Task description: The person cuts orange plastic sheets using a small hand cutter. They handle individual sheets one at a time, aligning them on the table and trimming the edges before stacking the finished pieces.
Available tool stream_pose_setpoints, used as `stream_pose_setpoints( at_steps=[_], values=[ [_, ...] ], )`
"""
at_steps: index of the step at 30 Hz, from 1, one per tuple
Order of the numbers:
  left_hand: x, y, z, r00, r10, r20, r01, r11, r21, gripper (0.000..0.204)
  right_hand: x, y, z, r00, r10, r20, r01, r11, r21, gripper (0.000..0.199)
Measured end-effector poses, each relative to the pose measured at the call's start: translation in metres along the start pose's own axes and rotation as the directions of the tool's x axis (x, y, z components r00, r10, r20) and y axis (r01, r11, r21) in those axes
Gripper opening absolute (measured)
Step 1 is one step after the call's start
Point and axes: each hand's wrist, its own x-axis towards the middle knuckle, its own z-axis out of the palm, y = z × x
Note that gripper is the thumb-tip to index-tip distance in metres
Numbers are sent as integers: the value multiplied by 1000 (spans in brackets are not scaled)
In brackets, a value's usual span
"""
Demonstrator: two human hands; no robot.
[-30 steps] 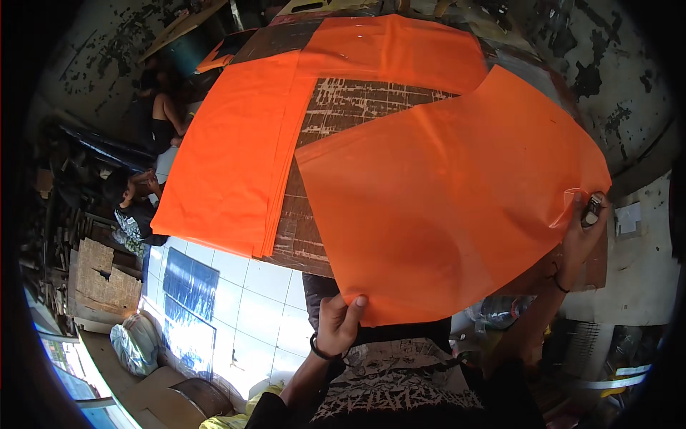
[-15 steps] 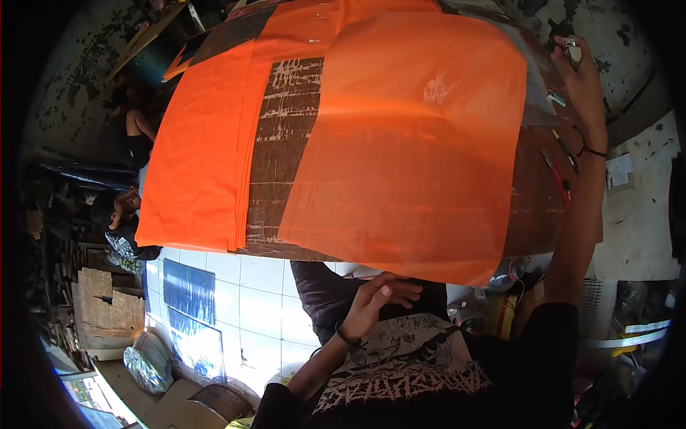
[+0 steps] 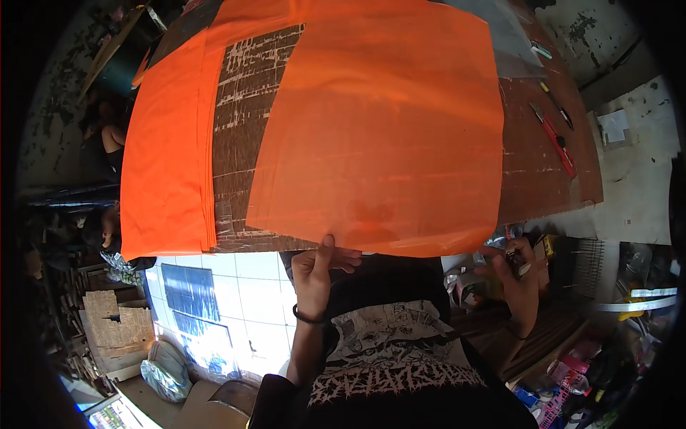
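Observation:
A thin, see-through orange sheet (image 3: pixel 386 143) lies over the brown, scratched tabletop (image 3: pixel 239 107), its near edge hanging slightly over the front. My left hand (image 3: pixel 314 275) pinches that near edge, thumb on top and fingers beneath. Beside the sheet's near right corner is my right hand (image 3: pixel 516 275), closed around a small silver stapler-like tool (image 3: pixel 516 262). The fingers partly hide this tool. Left of the sheet lies a stack of folded bright orange fabric (image 3: pixel 168 150), with a strip of tabletop between them.
On the table's right side lie a red cutter (image 3: pixel 554 139), a pen (image 3: pixel 556 104) and a small green-and-white piece (image 3: pixel 541 50). Clear plastic (image 3: pixel 518 43) lies at the back right. Other people (image 3: pixel 107 136) sit at the left. Clutter fills the lower right floor.
My right hand has come from the table's far right to the sheet's near right corner with the silver tool. My left hand has risen and taken hold of the sheet's near edge.

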Motion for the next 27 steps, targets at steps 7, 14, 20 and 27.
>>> stream_pose_setpoints(
  at_steps=[7,14,20,27],
  values=[
    [-9,-7,15,999,40,-3,-40,997,-68,45,21,22,31,980,-195,-42,190,977,-99,29],
    [-16,-9,34,997,34,67,-20,981,-194,33,21,22,29,978,-149,-147,148,989,-20,22],
    [-53,-27,44,951,24,309,69,955,-287,21,19,31,-20,951,-267,-155,265,964,-34,24],
    [-37,-22,-2,973,13,-228,-13,1000,3,27,31,14,-51,952,-205,-228,190,978,-86,26]
  ],
)
